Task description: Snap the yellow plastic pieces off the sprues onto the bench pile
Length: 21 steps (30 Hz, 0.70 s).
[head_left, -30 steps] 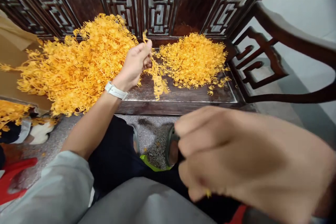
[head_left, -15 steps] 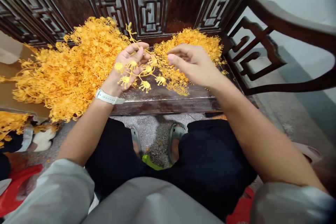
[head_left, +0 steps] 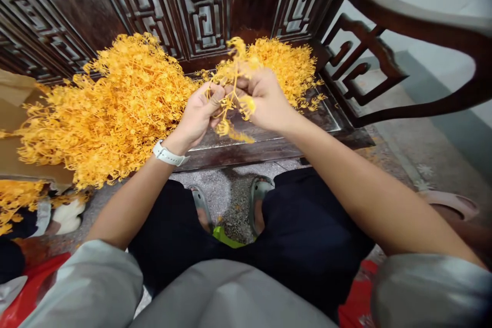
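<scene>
A yellow plastic sprig (head_left: 231, 76) with branching stems and small flower-like tips is gripped between both hands above the dark wooden bench seat (head_left: 269, 138). My left hand (head_left: 200, 115), with a white watch on its wrist, pinches the sprig from the left. From the right, my right hand (head_left: 265, 100) closes its fingers on the same sprig. A big heap of yellow sprigs (head_left: 111, 107) lies to the left of the hands. A smaller heap of yellow pieces (head_left: 292, 69) lies behind the right hand.
The bench has a carved dark backrest (head_left: 200, 0) and a curved armrest (head_left: 403, 15) on the right. My knees and sandalled feet (head_left: 259, 192) rest on the speckled floor below. More yellow sprigs (head_left: 15, 200) and cardboard (head_left: 11, 113) sit at the left.
My right hand came up from near the camera to the bench, then closed on the sprig held by my left hand. Both hands have drawn together and lifted the sprig slightly.
</scene>
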{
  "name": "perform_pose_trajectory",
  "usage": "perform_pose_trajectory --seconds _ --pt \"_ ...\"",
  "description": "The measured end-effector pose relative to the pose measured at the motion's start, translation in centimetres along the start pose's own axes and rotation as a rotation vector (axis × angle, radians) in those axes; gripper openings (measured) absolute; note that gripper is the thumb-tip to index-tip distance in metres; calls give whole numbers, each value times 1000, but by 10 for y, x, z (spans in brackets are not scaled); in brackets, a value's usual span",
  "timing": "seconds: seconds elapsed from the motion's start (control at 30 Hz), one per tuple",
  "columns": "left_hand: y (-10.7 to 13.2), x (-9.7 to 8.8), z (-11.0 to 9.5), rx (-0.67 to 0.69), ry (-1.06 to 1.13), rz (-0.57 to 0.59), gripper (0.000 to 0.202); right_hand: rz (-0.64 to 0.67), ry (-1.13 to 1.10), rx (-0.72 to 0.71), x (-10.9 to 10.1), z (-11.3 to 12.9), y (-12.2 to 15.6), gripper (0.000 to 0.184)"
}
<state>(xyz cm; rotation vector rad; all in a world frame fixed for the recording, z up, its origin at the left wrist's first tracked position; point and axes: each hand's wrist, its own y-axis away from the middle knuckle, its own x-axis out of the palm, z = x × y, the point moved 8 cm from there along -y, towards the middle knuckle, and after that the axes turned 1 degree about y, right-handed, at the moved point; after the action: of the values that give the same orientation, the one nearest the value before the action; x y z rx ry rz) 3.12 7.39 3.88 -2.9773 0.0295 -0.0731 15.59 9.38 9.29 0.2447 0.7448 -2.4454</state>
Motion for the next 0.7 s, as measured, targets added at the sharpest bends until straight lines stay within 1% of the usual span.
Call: perform_pose_trajectory --seconds 0.07,0.13,0.2,0.27,0.3,0.33,0.37,0.4,0.47,0.53,0.6,0.7 --pt "1 -3 -7 -1 -60 -34 40 -80 47 13 -14 -2 -3 46" --pt "3 -5 -13 -9 -76 -32 41 -196 66 32 -36 -9 -6 44" --pt "6 -6 -11 -81 -50 0 40 -384 51 75 -69 -24 -7 36" --pt "11 -7 -2 -186 -21 34 33 -608 24 116 -107 -44 -2 27" --pt "13 -8 1 -223 -13 45 29 -684 23 143 -123 -56 1 23" --pt "15 -10 3 -241 -8 49 27 -711 37 188 -134 -70 3 20" --pt "15 -12 4 -240 -2 48 26 -700 62 243 -142 -85 5 18" --pt "15 -14 3 -226 9 44 25 -652 99 309 -145 -101 6 15" --pt "14 -16 -1 -189 46 34 27 -515 198 435 -142 -130 9 15" --pt "13 -17 -4 -160 58 22 30 -405 278 480 -133 -144 13 22" --pt "12 -16 -6 -126 8 21 31 -297 268 467 -116 -144 13 32" --pt "13 -11 -7 -66 -133 32 30 -148 115 420 -80 -125 9 43"
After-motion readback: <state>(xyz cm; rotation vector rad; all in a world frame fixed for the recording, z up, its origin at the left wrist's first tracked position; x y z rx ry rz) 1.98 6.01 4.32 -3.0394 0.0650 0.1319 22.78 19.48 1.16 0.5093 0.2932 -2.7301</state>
